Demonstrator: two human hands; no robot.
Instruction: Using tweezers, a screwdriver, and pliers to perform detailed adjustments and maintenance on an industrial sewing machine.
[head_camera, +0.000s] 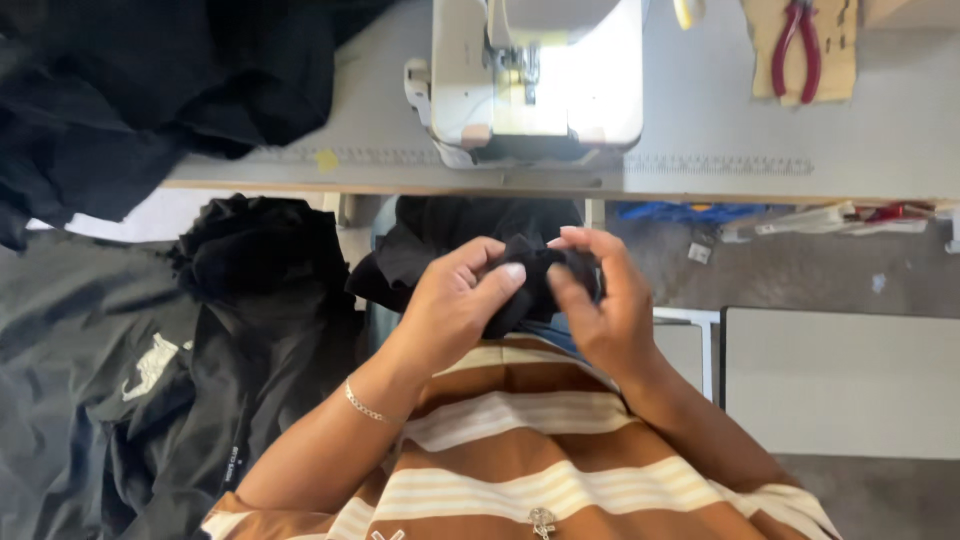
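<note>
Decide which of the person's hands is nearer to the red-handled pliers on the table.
Right. The right hand grips the black fabric below and left of the red-handled pliers; the left hand holds the same fabric farther left, so farther from them.

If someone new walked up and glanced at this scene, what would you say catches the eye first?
Probably the two hands at the centre: the left hand and right hand both pinch a small piece of black cloth over a brown and cream striped shirt. Next comes the white sewing machine on the grey table above, then the red-handled pliers at top right.
</note>
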